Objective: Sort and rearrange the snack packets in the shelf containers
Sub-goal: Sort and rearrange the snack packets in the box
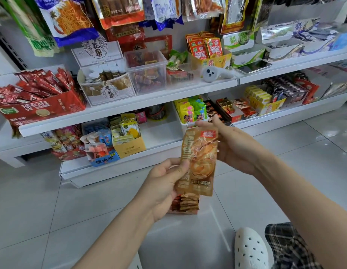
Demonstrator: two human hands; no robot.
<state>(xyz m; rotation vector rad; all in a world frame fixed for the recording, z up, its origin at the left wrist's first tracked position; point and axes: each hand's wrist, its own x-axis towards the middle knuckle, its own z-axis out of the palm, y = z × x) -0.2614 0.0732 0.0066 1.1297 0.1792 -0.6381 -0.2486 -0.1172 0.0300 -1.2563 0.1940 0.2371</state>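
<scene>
The left hand (164,183) has its grip curled round the lower left edge of a glossy tan-and-orange foil snack packet (198,162), thumb on the front, and under the same hand sits a stack of similar brown packets (186,202), too fanned and hidden for me to count; the right hand (232,144) pinches the packet's top corner, the forefinger stretched toward the lower shelf (161,133); the packet hangs in the air in front of the bottom shelves, well clear of any container. I'd say the risk is in that stack; with the left grip split between one packet and the bundle beneath, a slack finger could spill the lot onto the grey tiled floor (52,200); the foil looks slippery, too. The other worry is misplacing it; I see no container with matching tan packets, so it could land among the wrong snacks. Counting left to right: one red cardboard box of coffee sticks (42,105), one white printed box of small jars (106,88), one clear plastic tub (147,72), one yellow carton (130,144), one white handheld controller (215,73), one white clog (250,249).
</scene>
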